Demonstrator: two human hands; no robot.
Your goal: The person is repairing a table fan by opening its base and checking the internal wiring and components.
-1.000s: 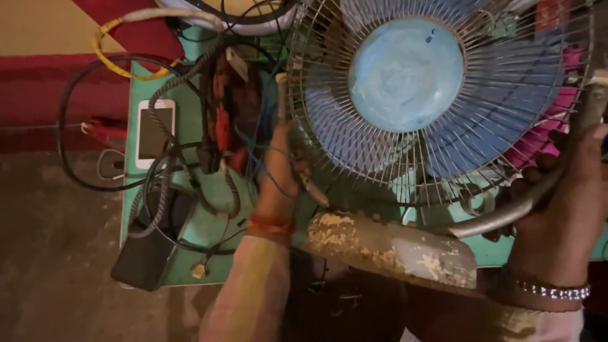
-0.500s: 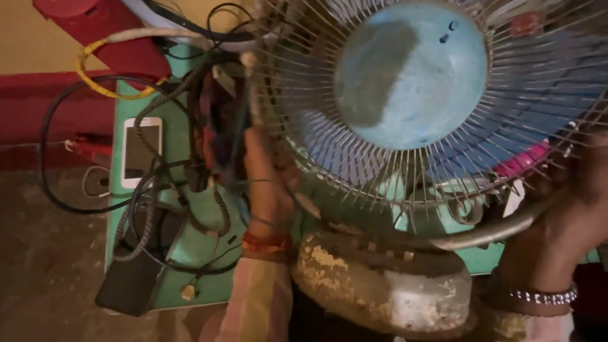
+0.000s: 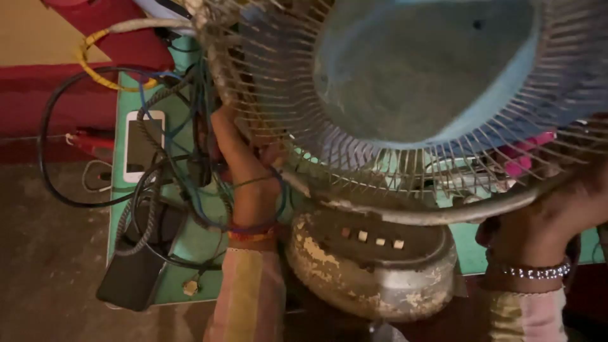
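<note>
Rusty wire makes up the guard of the table fan (image 3: 405,107) that fills the right and far part of our view, its pale blue hub at the centre and its chipped, cream-coloured base (image 3: 370,269) with a row of small push buttons sitting near us. Our left hand (image 3: 244,171) reaches up at the guard's left edge, fingers (image 3: 221,123) closed around the wire rim, a red and orange bangle at the wrist. Our right hand (image 3: 544,215) grips the guard's lower right rim, a beaded bracelet on that wrist. On the green surface (image 3: 190,244) to the left lie tangled cables (image 3: 158,183), a white phone (image 3: 142,145) and a dark adapter (image 3: 130,278).
</note>
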